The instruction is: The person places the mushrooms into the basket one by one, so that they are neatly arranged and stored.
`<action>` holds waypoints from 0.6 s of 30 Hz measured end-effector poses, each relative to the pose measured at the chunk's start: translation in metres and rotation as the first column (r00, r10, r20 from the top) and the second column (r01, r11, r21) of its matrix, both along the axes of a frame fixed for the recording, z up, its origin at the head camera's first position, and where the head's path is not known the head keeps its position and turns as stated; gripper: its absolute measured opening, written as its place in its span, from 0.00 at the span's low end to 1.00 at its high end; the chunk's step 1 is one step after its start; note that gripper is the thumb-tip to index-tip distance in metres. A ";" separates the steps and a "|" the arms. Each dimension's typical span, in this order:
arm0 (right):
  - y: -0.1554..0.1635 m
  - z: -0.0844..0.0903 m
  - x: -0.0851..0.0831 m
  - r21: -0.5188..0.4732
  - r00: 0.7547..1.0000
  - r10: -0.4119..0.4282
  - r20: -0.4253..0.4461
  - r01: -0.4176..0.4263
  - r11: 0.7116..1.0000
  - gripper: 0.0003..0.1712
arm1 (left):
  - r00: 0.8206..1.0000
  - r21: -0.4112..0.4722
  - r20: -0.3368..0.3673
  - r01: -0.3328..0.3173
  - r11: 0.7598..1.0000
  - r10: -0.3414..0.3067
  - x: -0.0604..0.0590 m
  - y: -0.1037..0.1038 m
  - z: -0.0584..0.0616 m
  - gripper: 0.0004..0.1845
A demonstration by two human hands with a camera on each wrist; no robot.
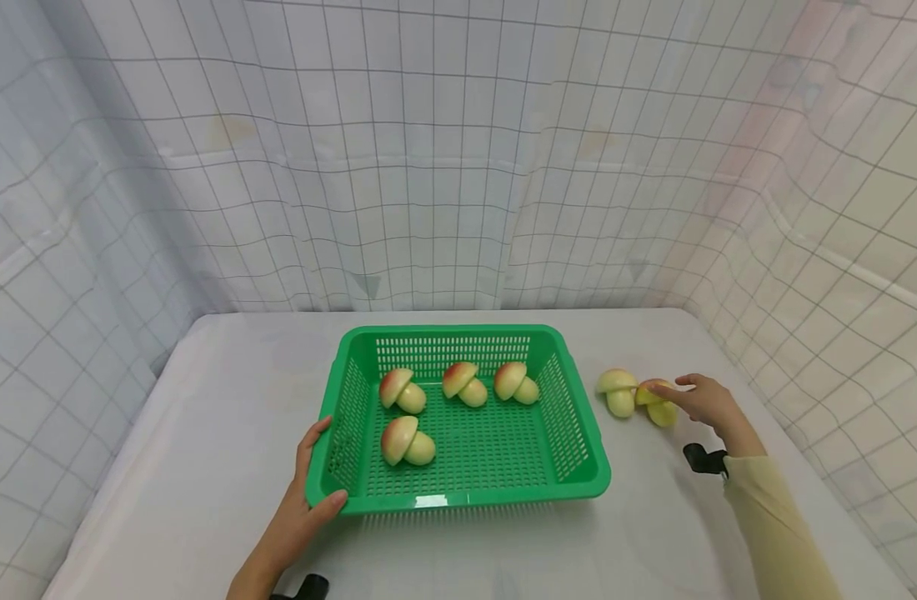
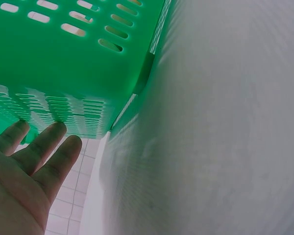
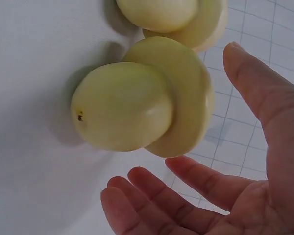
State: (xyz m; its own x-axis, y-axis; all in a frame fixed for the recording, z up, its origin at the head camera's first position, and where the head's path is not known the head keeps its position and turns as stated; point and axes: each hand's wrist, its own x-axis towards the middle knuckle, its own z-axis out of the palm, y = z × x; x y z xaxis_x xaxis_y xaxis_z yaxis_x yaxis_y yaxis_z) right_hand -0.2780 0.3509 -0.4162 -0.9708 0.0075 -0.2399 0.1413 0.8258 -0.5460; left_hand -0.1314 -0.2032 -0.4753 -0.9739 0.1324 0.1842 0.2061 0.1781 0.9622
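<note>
Right hand: the right hand (image 1: 704, 402) is reaching toward 10 o'clock at the near mushroom (image 1: 656, 401) — fingers spread and loosely cupped around its cap, with a gap showing in the wrist view, so it is not gripping it.
Near mushroom: it is lying on its side on the table (image 1: 203, 433), outside the basket at its 3 o'clock, stem (image 3: 121, 111) pointing toward the table's front edge and away from the palm, cap (image 3: 186, 100) facing the fingers.
Long axis: it is running roughly 12-to-6 in the head view — across the line of the reaching fingers.
Second mushroom: the second mushroom (image 1: 618, 390) is lying just beside the first, at its 9 o'clock.
Left hand: the left hand (image 1: 306, 500) is steadying the green basket (image 1: 571, 433) at its 7 o'clock corner, thumb over the rim, straight fingers against the outer wall.
Nearer hand: the right one, plainly; the left is sitting well apart.
Basket contents: four mushrooms in the basket (image 1: 458, 383).
</note>
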 end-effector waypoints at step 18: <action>-0.002 -0.023 0.005 -0.135 0.996 -0.085 0.020 0.087 0.987 0.54 | 1.000 -0.002 -0.003 0.000 1.000 0.000 0.001 0.000 0.000 0.43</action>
State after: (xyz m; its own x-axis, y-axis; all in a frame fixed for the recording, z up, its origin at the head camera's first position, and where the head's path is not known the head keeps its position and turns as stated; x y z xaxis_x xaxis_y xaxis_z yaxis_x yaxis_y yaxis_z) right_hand -0.2726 0.3493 -0.4394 -0.9644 0.0569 -0.2584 0.2170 0.7289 -0.6493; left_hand -0.1304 -0.2030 -0.4755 -0.9735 0.1325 0.1864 0.2085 0.1797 0.9614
